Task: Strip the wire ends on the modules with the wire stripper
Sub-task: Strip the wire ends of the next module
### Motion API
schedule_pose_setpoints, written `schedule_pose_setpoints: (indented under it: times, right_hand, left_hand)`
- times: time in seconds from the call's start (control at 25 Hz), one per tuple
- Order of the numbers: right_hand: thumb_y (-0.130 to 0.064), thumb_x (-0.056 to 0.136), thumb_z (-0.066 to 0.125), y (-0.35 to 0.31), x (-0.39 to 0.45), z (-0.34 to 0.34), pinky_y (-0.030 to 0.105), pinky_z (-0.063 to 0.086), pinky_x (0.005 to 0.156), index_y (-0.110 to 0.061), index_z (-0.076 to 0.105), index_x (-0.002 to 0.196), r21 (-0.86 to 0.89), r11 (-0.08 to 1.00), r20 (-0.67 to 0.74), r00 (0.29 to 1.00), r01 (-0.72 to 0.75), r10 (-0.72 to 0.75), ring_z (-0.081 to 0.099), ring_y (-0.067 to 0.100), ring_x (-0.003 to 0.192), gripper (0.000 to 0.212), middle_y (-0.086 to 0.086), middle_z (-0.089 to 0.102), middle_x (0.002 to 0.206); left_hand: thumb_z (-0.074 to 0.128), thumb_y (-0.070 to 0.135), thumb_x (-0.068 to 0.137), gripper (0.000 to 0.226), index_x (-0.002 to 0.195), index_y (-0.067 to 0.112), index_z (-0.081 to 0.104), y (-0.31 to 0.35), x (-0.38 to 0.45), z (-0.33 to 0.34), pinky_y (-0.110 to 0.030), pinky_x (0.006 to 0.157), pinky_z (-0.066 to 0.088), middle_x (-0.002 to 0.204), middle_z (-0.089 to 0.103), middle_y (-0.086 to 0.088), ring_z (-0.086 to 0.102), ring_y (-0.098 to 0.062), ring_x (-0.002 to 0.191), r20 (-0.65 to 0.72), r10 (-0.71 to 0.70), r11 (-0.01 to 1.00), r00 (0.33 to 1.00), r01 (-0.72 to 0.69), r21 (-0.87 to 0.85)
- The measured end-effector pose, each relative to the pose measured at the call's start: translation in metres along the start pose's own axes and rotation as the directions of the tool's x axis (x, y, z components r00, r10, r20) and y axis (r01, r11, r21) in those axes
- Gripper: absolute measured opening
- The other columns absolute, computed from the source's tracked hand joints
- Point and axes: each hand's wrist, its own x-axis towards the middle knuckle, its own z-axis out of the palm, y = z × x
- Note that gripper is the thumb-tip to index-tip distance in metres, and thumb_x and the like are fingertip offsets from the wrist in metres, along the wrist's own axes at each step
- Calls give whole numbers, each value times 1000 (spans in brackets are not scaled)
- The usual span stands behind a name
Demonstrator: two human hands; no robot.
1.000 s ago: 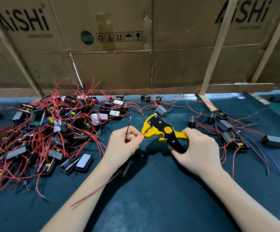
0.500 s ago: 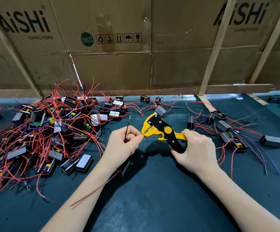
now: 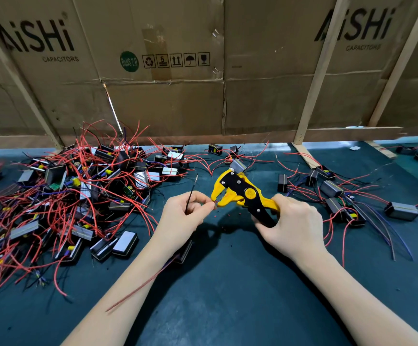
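Teal worktop [image 3: 228,308] nearest, above it left hand [image 3: 183,221] fingers pinching a black wire [image 3: 191,193] at the mouth of the yellow-black wire stripper [image 3: 243,196], whose handles the right hand [image 3: 295,226] grips, module pile [image 3: 78,196] far left, cardboard wall [image 3: 203,96] behind.

We see a yellow and black wire stripper [image 3: 245,196]. The table [image 3: 228,295] is dark blue-green. The pile of modules [image 3: 83,196] is black and silver with lots of red wires. One thin wire [image 3: 191,193] is black. The brown cardboard wall [image 3: 168,101] has black letters and a green round sticker [image 3: 129,61].
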Motion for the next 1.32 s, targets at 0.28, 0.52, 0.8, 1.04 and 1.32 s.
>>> schedule_pose_setpoints:
  times: [0.28, 0.52, 0.8, 1.04, 1.32]
  right_hand:
    - [-45, 59, 86, 13, 7, -1, 41, 36, 77, -15, 66, 102, -56, 995, -73, 994, -79, 75, 52, 34, 95, 56, 7, 62, 98]
    - [-50, 83, 63, 4, 9, -5, 35, 44, 83, -33, 55, 104, 651, 676, 259, 939, -344, 228, 59, 25, 89, 28, 3, 63, 91]
    - [-16, 87, 70, -2, 12, -4, 50, 49, 88, -22, 59, 97, 703, 468, 459, 845, -535, 276, 64, 27, 77, 16, 1, 60, 76]
    - [-22, 72, 74, 7, 9, -11, 33, 37, 64, -19, 48, 82, 355, 882, 134, 951, -310, 280, 50, 18, 70, 28, -4, 53, 73]
    - [-35, 58, 82, 6, 8, -6, 41, 36, 70, -4, 58, 96, -155, 988, 33, 999, 28, -23, 55, 34, 79, 55, 9, 56, 83]
  left_hand:
    - [58, 4, 95, 19, 78, 11, 64, 3, 0, 2, -14, 44, 28, 54, 42, 3, 33, -7, 44, -11, 8, 999, 1000, -9, -52]
    - [53, 7, 99, 16, 84, 7, 60, 2, 2, 5, -12, 42, 26, 56, 39, 5, 31, -5, 45, -30, 10, 995, 999, -13, -97]
    - [55, 7, 98, 15, 84, 5, 61, 0, 2, 5, -13, 43, 24, 56, 36, 6, 27, -7, 47, 2, -7, 997, 1000, 7, -83]
    - [61, 9, 94, 15, 79, 4, 61, 0, 0, 3, -14, 41, 27, 50, 35, 5, 33, -8, 44, -41, 14, 996, 999, -18, -89]
    - [59, 17, 83, 13, 79, 5, 61, 4, -3, 6, -16, 43, 30, 51, 45, -3, 34, -11, 42, -7, 61, 995, 998, -62, -83]
